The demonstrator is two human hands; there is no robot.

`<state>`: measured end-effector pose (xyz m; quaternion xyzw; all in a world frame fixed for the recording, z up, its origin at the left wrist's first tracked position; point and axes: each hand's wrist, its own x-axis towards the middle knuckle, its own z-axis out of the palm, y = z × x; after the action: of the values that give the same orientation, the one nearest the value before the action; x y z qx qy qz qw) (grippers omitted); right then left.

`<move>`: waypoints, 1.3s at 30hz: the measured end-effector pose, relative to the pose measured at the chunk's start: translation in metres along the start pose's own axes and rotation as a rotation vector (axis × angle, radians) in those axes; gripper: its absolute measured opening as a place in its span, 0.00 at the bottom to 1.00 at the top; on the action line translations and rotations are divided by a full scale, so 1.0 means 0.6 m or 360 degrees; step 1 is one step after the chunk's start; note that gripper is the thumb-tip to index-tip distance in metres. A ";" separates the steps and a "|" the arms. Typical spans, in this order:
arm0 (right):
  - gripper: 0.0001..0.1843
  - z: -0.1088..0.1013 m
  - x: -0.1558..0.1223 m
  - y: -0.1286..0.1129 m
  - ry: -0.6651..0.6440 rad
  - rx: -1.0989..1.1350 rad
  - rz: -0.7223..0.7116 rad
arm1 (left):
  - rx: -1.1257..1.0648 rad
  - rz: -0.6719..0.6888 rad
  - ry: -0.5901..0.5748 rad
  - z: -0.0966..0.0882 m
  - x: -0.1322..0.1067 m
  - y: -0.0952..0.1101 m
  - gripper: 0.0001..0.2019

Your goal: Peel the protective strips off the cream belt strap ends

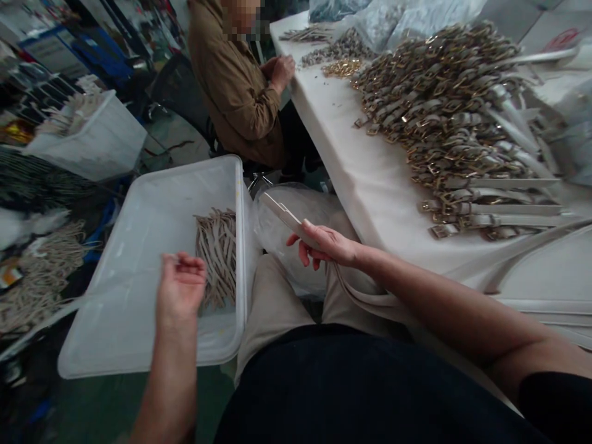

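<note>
My right hand [326, 243] is closed around beige straps [285, 214] between my knees and the table. Their flat ends point away from me, and the rest hangs in a loop beside my right thigh. Over the white plastic bin [240, 246] on my left, my left hand [182, 285] is blurred, palm up with curled fingers. A pale strap [69, 308] trails from its fingertips toward the lower left, smeared by motion. Several cut strips [215, 256] lie in a bundle against the bin's right wall.
A large pile of buckled straps [444, 105] covers much of the white table [333, 142]. Gold-coloured small parts [342, 68] lie near its far edge. A co-worker in a brown jacket [231, 92] sits beyond the bin. Another white bin [102, 135] stands at the left.
</note>
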<state>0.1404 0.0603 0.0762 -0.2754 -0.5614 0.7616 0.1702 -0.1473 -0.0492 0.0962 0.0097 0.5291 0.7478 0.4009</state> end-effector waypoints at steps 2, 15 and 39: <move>0.35 0.005 -0.001 0.003 -0.0036 -0.0050 0.0082 | -0.0093 -0.0293 0.0119 -0.010 -0.016 -0.054 0.15; 0.15 0.033 0.004 0.020 0.0173 -0.0220 0.0030 | -0.0263 -0.0689 0.0104 -0.024 -0.068 -0.157 0.13; 0.05 0.069 0.002 0.022 0.0267 -0.1160 -0.0008 | -0.0143 -0.0880 -0.0315 -0.012 -0.130 -0.216 0.18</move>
<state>0.1144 0.0252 0.0722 -0.3780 -0.7804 0.4861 0.1084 -0.0210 -0.0871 0.0215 -0.0798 0.4364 0.6285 0.6389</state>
